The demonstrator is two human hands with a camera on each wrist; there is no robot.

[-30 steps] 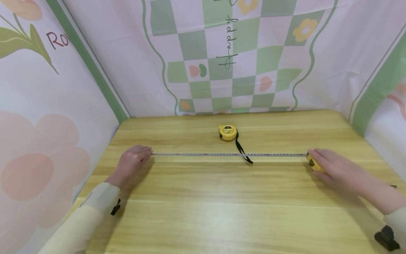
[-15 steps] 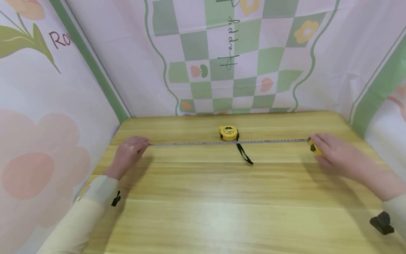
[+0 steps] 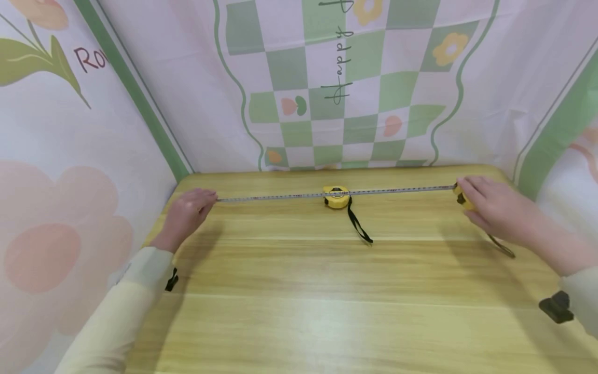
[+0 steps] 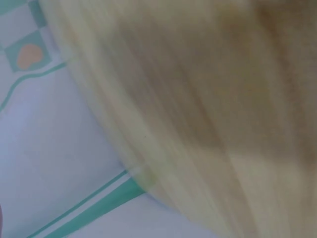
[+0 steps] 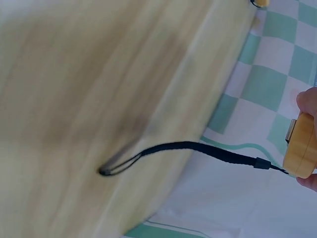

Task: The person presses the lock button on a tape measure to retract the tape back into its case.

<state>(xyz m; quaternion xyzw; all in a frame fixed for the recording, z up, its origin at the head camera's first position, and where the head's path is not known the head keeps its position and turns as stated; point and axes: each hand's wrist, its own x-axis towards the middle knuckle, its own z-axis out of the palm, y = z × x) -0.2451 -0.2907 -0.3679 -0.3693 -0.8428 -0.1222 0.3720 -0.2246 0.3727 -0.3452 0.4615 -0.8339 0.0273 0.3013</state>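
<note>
Yellow tape measure (image 5: 301, 148) sat in the right hand (image 3: 497, 208), fingers curled round it, while the left hand (image 3: 186, 214) pinched its blade (image 3: 261, 197), seemingly for tautness; between those fingers, a second measure (image 3: 337, 201) lay below.

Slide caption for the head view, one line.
Blade stretched between left hand and the yellow case in the right hand, crossing a second tape measure in view.
</note>
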